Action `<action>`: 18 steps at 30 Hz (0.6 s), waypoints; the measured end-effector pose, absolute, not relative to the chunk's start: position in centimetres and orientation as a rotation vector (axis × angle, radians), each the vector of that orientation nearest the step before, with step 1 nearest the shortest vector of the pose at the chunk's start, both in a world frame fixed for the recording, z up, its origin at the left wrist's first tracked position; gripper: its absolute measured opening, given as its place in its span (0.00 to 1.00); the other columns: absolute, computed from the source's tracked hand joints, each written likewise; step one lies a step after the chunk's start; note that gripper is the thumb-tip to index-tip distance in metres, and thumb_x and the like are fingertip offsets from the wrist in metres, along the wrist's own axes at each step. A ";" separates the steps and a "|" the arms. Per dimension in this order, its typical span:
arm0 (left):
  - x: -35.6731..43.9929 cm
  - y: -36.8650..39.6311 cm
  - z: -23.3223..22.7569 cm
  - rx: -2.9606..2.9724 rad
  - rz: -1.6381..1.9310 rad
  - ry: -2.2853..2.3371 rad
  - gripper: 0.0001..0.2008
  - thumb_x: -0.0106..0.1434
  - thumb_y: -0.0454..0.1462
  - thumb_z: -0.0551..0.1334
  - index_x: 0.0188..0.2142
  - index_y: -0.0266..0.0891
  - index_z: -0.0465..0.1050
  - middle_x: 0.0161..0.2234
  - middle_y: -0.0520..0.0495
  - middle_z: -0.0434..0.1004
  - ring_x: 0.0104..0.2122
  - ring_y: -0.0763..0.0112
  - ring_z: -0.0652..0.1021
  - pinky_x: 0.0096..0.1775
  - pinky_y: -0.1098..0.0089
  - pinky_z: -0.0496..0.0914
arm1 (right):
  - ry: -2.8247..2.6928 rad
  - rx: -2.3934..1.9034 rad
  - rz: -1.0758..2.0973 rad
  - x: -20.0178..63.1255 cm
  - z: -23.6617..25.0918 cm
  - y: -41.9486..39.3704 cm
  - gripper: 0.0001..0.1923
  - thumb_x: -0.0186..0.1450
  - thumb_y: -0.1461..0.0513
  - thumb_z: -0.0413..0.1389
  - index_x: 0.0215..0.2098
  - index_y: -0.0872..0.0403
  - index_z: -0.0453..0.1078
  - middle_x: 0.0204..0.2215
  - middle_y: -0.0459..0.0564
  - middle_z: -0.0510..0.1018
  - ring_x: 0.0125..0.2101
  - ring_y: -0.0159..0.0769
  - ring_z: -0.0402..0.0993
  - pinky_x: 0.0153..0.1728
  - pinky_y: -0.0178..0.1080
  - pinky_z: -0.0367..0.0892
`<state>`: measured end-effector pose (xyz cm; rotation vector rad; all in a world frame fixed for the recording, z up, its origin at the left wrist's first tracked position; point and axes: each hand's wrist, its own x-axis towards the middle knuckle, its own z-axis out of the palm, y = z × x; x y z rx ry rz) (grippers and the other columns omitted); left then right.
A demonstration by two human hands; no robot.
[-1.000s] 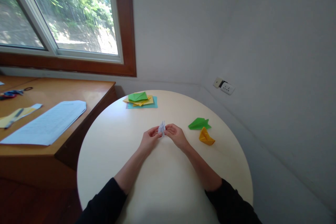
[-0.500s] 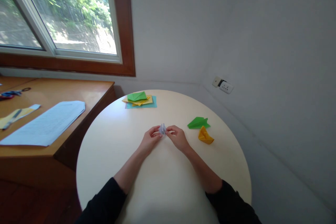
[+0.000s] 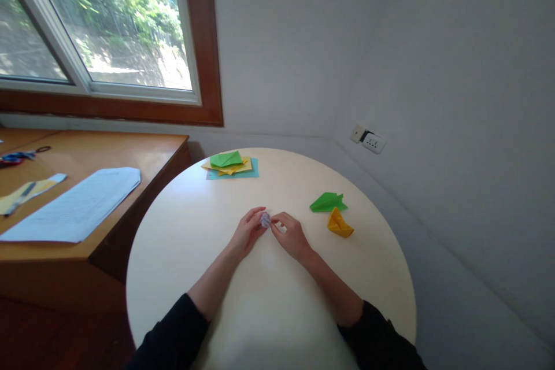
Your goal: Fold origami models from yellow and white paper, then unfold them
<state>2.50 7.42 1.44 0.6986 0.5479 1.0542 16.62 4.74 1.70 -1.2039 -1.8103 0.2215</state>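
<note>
A small pale lilac folded paper piece sits between my fingertips over the middle of the round cream table. My left hand pinches it from the left and my right hand pinches it from the right. Most of the paper is hidden by my fingers. Both forearms rest on the table, in black sleeves.
A green folded paper and an orange folded paper lie to the right of my hands. A stack of green, yellow and blue sheets lies at the far edge. A wooden desk with a white sheet stands left.
The paper piece stood taller between my fingers before; now it is lower and more covered. My hands have drawn slightly toward me and closer together.
</note>
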 end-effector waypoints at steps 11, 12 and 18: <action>2.5 7.5 1.1 0.721 1.038 0.554 0.17 0.49 0.38 0.66 0.39 0.37 0.70 0.36 0.46 0.74 0.35 0.72 0.74 0.42 0.69 0.66 | -1.673 -1.224 0.290 16.5 1.4 4.8 0.05 0.58 0.65 0.51 0.28 0.54 0.69 0.26 0.48 0.74 0.26 0.31 0.70 0.26 0.33 0.66; 2.5 7.5 1.1 0.721 1.041 0.550 0.18 0.49 0.38 0.67 0.40 0.38 0.70 0.36 0.46 0.74 0.35 0.72 0.74 0.43 0.69 0.66 | -1.668 -1.228 0.294 16.5 1.3 4.8 0.05 0.58 0.64 0.51 0.28 0.54 0.69 0.26 0.48 0.74 0.26 0.31 0.70 0.26 0.33 0.66; 2.6 7.5 1.1 0.696 1.040 0.575 0.17 0.49 0.40 0.67 0.40 0.40 0.70 0.42 0.46 0.71 0.39 0.72 0.73 0.50 0.66 0.61 | -1.486 -1.328 0.322 18.3 0.4 6.4 0.08 0.57 0.60 0.51 0.28 0.56 0.69 0.27 0.50 0.75 0.26 0.32 0.71 0.25 0.32 0.67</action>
